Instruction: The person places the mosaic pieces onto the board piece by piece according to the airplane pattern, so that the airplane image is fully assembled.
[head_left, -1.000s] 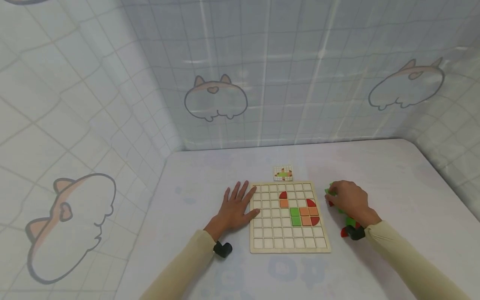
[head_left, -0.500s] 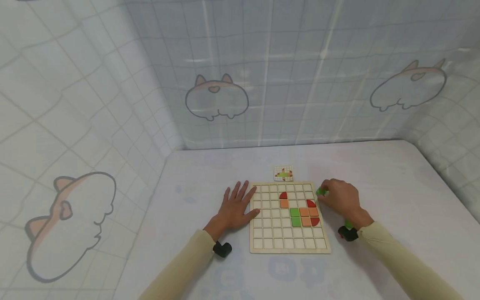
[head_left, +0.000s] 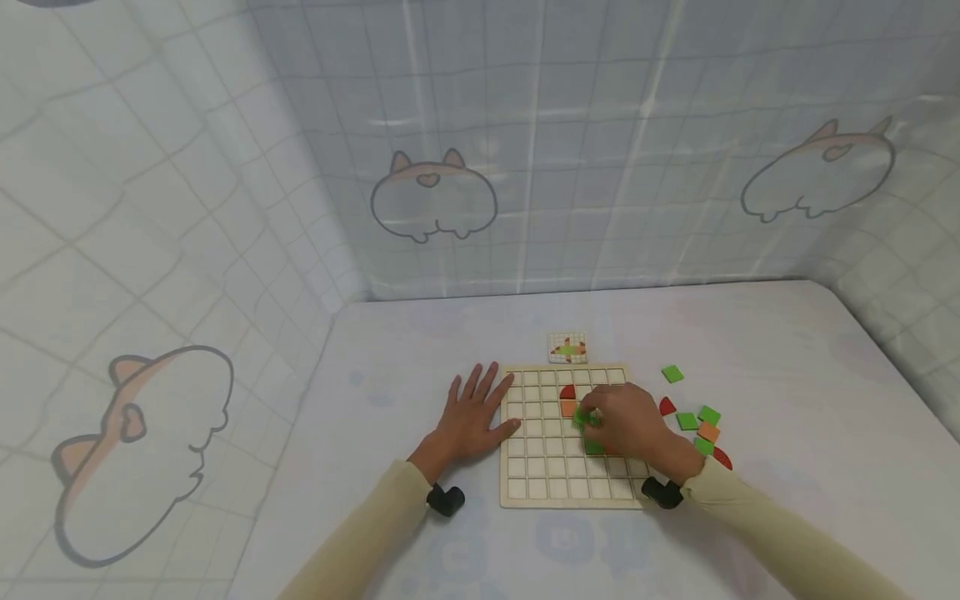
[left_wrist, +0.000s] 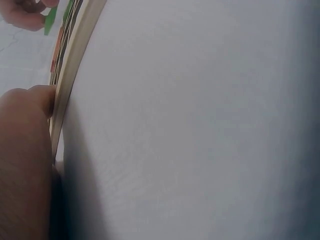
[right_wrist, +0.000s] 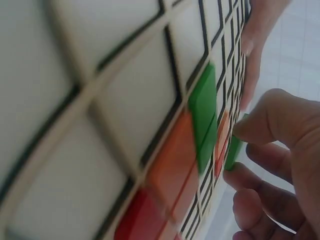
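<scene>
My right hand (head_left: 628,423) is over the wooden grid board (head_left: 579,504) and pinches a green square tile (right_wrist: 233,151) between thumb and fingers. The tile is tilted close above the board, beside the orange square (head_left: 568,408) with a red quarter-round piece (head_left: 567,392) behind it. Green, orange and red pieces lie in cells under that hand, partly hidden in the head view; the right wrist view shows the green pair (right_wrist: 203,117) there. My left hand (head_left: 467,425) lies flat with fingers spread, thumb and fingertips at the board's left edge.
Loose pieces lie right of the board: a green square (head_left: 672,373) at the back, a red quarter-round (head_left: 667,406), an orange square (head_left: 708,432) and several more nearby. A small pattern card (head_left: 567,347) sits behind the board on the white table (head_left: 420,333).
My right hand has left the loose pieces with a green tile and moved left over the board, uncovering the pieces on the table. The left hand has stayed in place.
</scene>
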